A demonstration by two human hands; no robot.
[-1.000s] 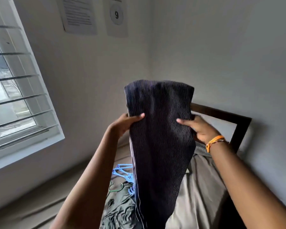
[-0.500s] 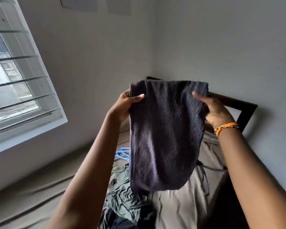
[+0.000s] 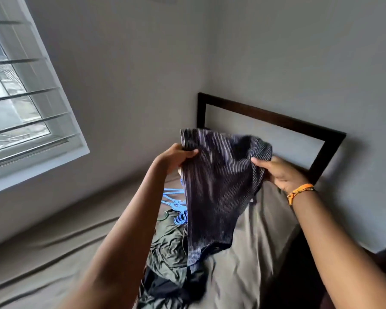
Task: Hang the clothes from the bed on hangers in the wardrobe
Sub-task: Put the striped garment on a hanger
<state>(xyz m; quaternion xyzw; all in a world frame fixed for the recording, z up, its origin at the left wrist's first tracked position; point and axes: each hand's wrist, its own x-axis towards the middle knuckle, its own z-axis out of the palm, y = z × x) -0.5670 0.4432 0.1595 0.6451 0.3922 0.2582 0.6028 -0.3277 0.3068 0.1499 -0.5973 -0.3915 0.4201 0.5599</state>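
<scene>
I hold a dark pinstriped garment up over the bed. My left hand grips its upper left edge, thumb on the front. Its upper right edge is pinched by my right hand, which wears an orange wristband. The cloth sags between my hands and hangs down to the bed. Blue plastic hangers lie on the bed behind the garment, partly hidden by it. A crumpled dark green garment lies below them. No wardrobe is in view.
A dark wooden headboard stands against the grey wall at the back. A barred window fills the left side. The bed has a taupe sheet, and a black cloth lies near its front.
The garment and both hands have come down from in front of the wall to lower over the bed. The cloth now sags between my hands. My view has tilted down toward the bed.
</scene>
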